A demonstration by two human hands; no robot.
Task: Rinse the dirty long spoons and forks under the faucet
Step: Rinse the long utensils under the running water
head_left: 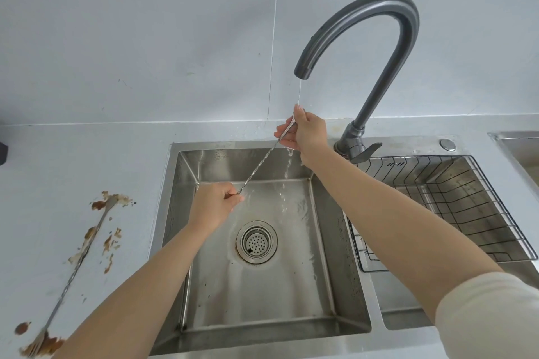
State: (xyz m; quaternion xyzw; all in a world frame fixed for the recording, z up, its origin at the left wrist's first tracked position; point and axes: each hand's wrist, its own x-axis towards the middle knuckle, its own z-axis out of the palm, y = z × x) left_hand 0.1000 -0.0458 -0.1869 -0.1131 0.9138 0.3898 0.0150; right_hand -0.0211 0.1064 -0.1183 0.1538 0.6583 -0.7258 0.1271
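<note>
A long twisted metal utensil [264, 159] slants over the steel sink [186, 242]. My left hand [213, 204] pinches its lower end. Its upper end is gripped by my right hand [303, 132], directly under the grey faucet [379, 46]; which kind of end that is stays hidden by the fingers. A thin stream of water falls from the spout onto that hand and runs down into the basin. A second long utensil [78, 262], fork tines at its near end, lies on the counter to the left, smeared with brown sauce.
Brown sauce stains [109, 242] dot the counter around the lying utensil. A black wire basket [455, 207] sits in the right basin. The drain strainer [256, 242] is in the middle of the left basin. The faucet lever [367, 151] stands behind my right forearm.
</note>
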